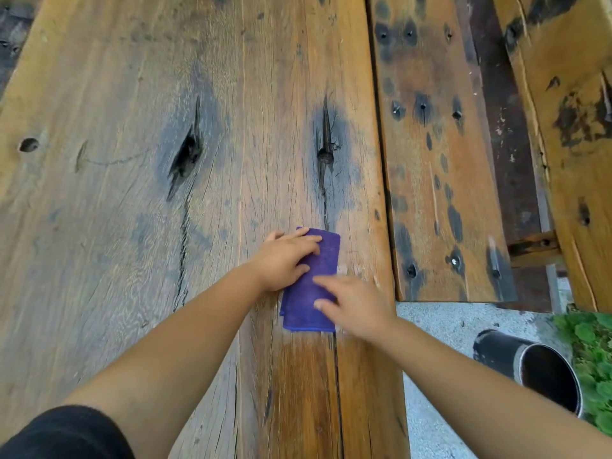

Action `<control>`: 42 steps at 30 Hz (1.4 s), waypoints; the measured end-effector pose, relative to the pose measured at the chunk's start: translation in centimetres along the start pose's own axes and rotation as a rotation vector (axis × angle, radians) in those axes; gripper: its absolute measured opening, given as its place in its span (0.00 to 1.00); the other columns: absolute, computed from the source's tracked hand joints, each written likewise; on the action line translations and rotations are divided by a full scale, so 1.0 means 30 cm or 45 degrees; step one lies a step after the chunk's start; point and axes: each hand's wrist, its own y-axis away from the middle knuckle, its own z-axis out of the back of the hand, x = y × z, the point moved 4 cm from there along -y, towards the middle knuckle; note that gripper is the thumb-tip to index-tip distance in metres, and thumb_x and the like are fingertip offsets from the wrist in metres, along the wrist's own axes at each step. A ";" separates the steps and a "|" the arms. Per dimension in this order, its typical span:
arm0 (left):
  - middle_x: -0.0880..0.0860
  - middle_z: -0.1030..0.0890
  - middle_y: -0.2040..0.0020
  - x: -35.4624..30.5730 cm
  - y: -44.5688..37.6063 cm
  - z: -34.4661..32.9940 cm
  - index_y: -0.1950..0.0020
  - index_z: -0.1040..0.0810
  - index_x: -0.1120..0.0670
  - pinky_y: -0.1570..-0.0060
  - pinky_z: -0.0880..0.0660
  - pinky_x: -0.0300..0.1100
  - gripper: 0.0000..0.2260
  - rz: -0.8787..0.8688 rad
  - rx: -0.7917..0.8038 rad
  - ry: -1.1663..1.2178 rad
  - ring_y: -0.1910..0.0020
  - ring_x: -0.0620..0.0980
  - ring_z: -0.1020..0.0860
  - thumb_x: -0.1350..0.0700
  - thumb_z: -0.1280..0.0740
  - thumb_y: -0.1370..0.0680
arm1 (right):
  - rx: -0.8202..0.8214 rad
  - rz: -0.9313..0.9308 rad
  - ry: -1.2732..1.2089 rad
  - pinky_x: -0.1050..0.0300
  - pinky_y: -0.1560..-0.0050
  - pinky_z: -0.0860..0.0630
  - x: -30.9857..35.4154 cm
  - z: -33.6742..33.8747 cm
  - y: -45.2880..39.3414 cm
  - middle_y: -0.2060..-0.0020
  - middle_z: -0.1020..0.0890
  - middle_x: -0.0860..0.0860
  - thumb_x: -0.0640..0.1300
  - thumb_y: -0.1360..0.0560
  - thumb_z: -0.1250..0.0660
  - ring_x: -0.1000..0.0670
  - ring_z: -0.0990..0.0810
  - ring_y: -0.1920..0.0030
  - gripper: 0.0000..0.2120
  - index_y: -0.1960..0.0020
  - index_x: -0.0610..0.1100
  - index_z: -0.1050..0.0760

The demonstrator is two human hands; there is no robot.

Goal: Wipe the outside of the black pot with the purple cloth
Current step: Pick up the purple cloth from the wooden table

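Observation:
A folded purple cloth point(311, 293) lies flat on the wooden table point(149, 193), near its right edge. My left hand point(284, 260) rests on the cloth's far left part, fingers spread over it. My right hand point(354, 306) lies over the cloth's near right part, fingers apart and slightly blurred. Neither hand lifts the cloth. The black pot point(526, 366) stands on the grey ground at the lower right, below the table, tilted in view with its opening towards me. My right forearm passes in front of its near side.
A weathered wooden bench point(440, 160) runs along the table's right side, with a second plank point(569, 111) beyond it. Green plants point(592, 359) grow beside the pot. Grey concrete ground point(440, 326) lies between table and pot. Cracks and dark knots mark the tabletop.

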 end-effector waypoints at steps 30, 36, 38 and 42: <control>0.51 0.22 0.33 -0.106 0.349 -0.131 0.44 0.22 0.52 0.38 0.30 0.52 0.10 -0.101 -0.023 -0.140 0.32 0.51 0.26 0.51 0.33 0.23 | -0.129 0.286 0.210 0.48 0.42 0.26 0.025 -0.050 0.090 0.43 0.18 0.55 0.48 0.27 0.30 0.49 0.22 0.38 0.09 0.47 0.50 0.20; 0.48 0.22 0.33 -0.108 0.338 -0.137 0.46 0.22 0.49 0.37 0.34 0.49 0.10 0.032 -0.076 -0.052 0.31 0.48 0.27 0.47 0.36 0.22 | -0.148 0.110 0.113 0.53 0.35 0.35 0.005 -0.081 0.090 0.37 0.20 0.58 0.54 0.20 0.39 0.57 0.26 0.33 0.10 0.45 0.54 0.20; 0.50 0.17 0.47 -0.114 0.302 -0.099 0.47 0.23 0.51 0.44 0.28 0.49 0.09 0.074 -0.110 0.008 0.45 0.52 0.20 0.48 0.36 0.21 | -0.179 0.074 0.198 0.52 0.40 0.34 0.019 -0.059 0.061 0.47 0.18 0.57 0.53 0.20 0.39 0.54 0.22 0.41 0.07 0.48 0.54 0.24; 0.53 0.17 0.51 -0.110 0.233 -0.064 0.39 0.29 0.53 0.56 0.24 0.51 0.12 0.220 -0.068 0.010 0.52 0.58 0.20 0.50 0.38 0.19 | -0.232 -0.073 0.275 0.48 0.43 0.31 0.047 -0.048 0.010 0.40 0.26 0.52 0.52 0.28 0.28 0.47 0.29 0.39 0.25 0.34 0.53 0.32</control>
